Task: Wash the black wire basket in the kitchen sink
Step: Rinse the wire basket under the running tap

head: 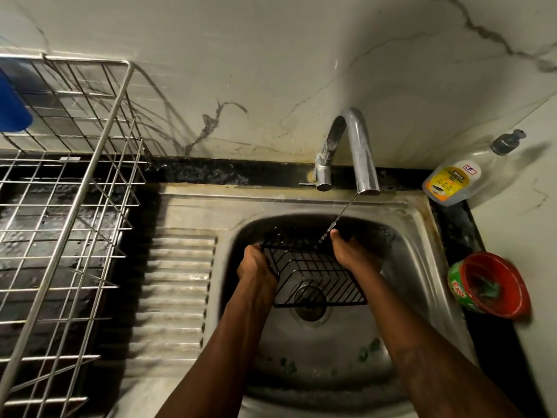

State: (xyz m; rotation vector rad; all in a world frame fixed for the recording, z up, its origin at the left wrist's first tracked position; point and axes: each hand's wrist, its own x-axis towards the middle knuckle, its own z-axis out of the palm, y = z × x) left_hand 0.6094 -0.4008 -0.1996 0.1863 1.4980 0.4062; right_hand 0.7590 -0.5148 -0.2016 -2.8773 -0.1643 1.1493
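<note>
Fingers [335,235] of left hand [256,267] and right hand [352,253] grip black wire basket [316,276]; tub [459,289] reads EXO, bottle [452,179] GEL

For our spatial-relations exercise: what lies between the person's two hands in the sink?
In the head view, the black wire basket spans the gap, held by the left hand and right hand above the drain.

I see the wire basket [316,276] in the sink [422,236], above the drain [310,309], held between left hand [256,267] and right hand [352,254]. Tap [358,152] behind. Drainboard [177,282] left, dish rack [75,206] further left on the desk [211,171]. Bottle [458,179] back-right, tub [494,285] right.
</note>
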